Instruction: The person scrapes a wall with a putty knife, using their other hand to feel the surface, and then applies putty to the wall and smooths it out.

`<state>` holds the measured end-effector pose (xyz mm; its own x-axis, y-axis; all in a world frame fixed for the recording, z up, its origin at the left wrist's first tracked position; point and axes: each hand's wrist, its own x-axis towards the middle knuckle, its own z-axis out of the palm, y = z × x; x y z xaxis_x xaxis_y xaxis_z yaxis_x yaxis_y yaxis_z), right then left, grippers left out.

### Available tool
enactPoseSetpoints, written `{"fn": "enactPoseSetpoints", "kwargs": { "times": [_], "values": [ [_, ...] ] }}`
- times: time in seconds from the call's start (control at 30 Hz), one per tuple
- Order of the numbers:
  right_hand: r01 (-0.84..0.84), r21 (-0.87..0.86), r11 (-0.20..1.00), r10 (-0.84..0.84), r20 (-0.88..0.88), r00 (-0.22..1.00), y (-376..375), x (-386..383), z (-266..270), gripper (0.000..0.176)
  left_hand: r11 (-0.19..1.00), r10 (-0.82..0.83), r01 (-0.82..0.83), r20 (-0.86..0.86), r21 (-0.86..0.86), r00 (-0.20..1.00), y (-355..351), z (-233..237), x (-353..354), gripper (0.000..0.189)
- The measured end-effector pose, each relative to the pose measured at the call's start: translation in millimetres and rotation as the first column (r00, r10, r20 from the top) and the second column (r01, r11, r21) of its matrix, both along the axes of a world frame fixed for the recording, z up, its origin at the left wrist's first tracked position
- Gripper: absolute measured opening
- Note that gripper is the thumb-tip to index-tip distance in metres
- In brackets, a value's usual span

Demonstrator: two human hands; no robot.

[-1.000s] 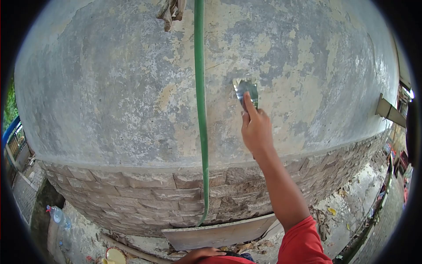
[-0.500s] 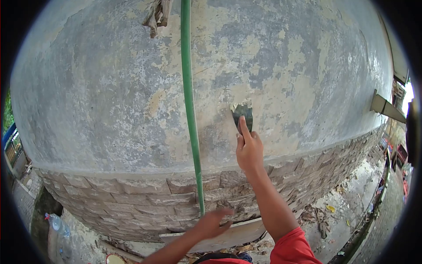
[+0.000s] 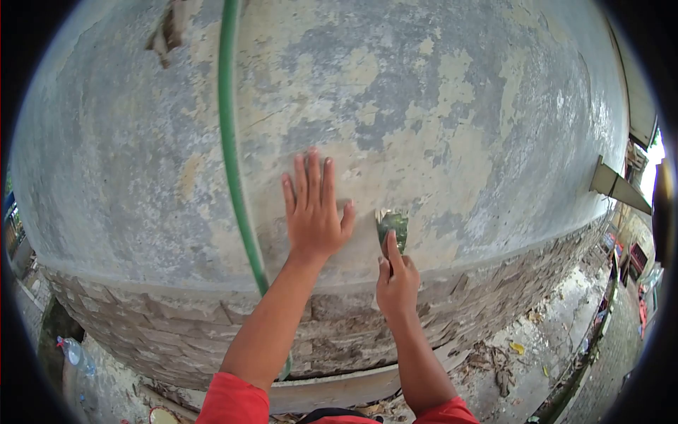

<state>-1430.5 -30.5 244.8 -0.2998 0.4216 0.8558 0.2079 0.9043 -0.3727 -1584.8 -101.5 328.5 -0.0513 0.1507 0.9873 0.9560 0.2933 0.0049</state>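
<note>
My left hand [image 3: 314,212] lies on the peeling grey and cream wall [image 3: 395,92], fingers spread and pointing up, with nothing in it. To its right, my right hand [image 3: 398,283] grips a scraper [image 3: 393,227], index finger stretched along its dark, paint-smeared blade. The blade is against the wall, its top edge pointing up; the handle is mostly hidden inside my fingers. A green hose [image 3: 229,134] hangs down the wall just left of my left hand.
Rough stone blocks [image 3: 346,307] form the wall's base. A plastic bottle [image 3: 74,353] lies at the lower left. A metal bracket [image 3: 618,185] juts out at the right. Dry leaves [image 3: 500,367] litter the ground, and a brown dried scrap [image 3: 166,35] hangs at the upper left.
My left hand has risen from near the stone base and now rests on the wall. My right hand and the scraper are lower. The hose appears further left as the view has shifted.
</note>
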Motion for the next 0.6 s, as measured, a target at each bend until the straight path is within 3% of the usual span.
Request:
{"fn": "enactPoseSetpoints", "kwargs": {
  "times": [0.07,0.23,0.37,0.5,0.6],
  "values": [
    [0.002,0.021,1.0,-0.002,-0.009,1.0,11,4,13,0.059,0.979,0.2,-0.202,-0.041,-0.042,0.979,8,-2,-2,0.07],
    [0.015,0.046,0.999,-0.014,-0.016,1.0,21,3,79,0.06,0.962,0.265,-0.268,-0.064,-0.048,0.962,9,-1,1,0.069],
    [-0.05,0.07,0.996,0.052,-0.027,0.998,26,7,31,0.061,0.957,0.284,-0.287,-0.073,-0.041,0.956,9,-3,-1,0.07],
    [-0.058,-0.044,0.997,0.06,0.042,0.997,15,14,3,0.06,0.962,0.266,-0.27,-0.078,-0.043,0.961,10,-4,-2,0.069],
    [-0.082,0.029,0.996,0.084,-0.038,0.996,23,0,51,0.059,0.962,0.269,-0.271,-0.07,-0.035,0.961,11,-4,-1,0.068]
  ]
}}
